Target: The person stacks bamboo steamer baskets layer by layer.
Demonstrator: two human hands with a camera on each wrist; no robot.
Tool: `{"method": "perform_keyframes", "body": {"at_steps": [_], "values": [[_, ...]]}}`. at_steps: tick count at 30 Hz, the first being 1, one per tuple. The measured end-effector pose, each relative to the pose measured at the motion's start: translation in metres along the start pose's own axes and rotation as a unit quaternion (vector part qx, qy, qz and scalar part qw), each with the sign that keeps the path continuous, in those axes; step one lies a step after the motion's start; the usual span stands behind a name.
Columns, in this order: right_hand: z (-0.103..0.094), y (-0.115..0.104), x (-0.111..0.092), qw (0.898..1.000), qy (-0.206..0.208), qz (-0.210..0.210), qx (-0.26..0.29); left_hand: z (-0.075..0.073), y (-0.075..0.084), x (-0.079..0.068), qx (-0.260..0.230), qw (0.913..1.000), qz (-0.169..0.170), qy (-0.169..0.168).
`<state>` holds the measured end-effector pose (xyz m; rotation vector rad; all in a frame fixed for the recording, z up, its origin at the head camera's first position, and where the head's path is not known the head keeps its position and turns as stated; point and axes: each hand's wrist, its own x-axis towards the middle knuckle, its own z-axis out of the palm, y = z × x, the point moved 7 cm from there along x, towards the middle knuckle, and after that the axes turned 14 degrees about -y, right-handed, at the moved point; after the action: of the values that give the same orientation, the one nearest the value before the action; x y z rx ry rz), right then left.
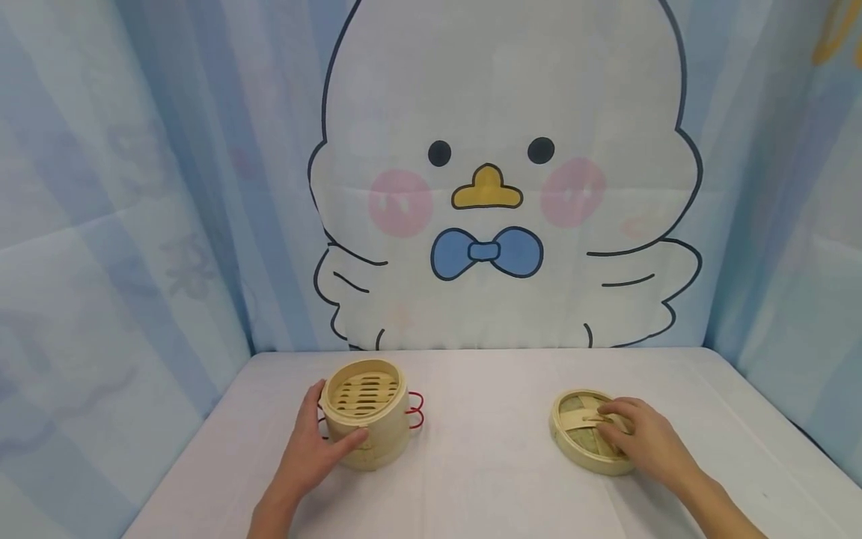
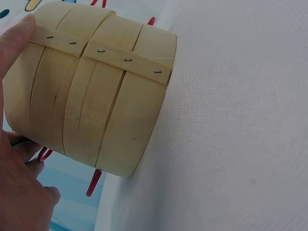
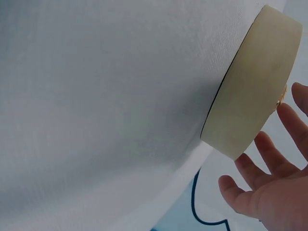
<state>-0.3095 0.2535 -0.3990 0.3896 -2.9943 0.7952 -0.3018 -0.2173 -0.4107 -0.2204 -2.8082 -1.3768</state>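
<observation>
"Two bare forearms [image 1: 717, 505] are occupying the near edge, so we are starting there. What are we finding at the end of each?"

"On the left, we are seeing the left hand [image 1: 313, 449] clamping around the bamboo steamer stack [image 1: 381, 445]: its thumb is pressing the near wall and its fingers are wrapping the left side. The stack is standing upright on the left part of the white table [image 1: 485, 442]."

"Which fittings are we noting?"

"We are noting a slatted grid [image 1: 367, 394] facing upward at the top, red loops [image 2: 95, 183] projecting from the sides, and a stapled strip [image 2: 127, 60] running up the wall."

"What are we finding on the right?"

"There we are locating the round lid [image 1: 583, 445], lying on the table well apart from the stack. The right hand [image 1: 649, 438] is reaching over its right rim; thumb and forefinger are standing at the small handle [image 3: 282, 96], and the other fingers are spreading. We are unable to tell whether the fingertips are pinching the handle."

"What are we recording at the far side?"

"Beyond the table, a blue-striped curtain [image 1: 283, 150] is hanging, bearing a printed chick [image 1: 494, 105]."
</observation>
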Motion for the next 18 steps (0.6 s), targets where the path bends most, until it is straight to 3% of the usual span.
{"method": "perform_keyframes", "body": {"at_steps": [18], "values": [[0.002, 0.010, 0.012, 0.999, -0.018, 0.029, 0.013, 0.000, -0.003, 0.001, -0.008, 0.9999, -0.006, -0.001]]}}
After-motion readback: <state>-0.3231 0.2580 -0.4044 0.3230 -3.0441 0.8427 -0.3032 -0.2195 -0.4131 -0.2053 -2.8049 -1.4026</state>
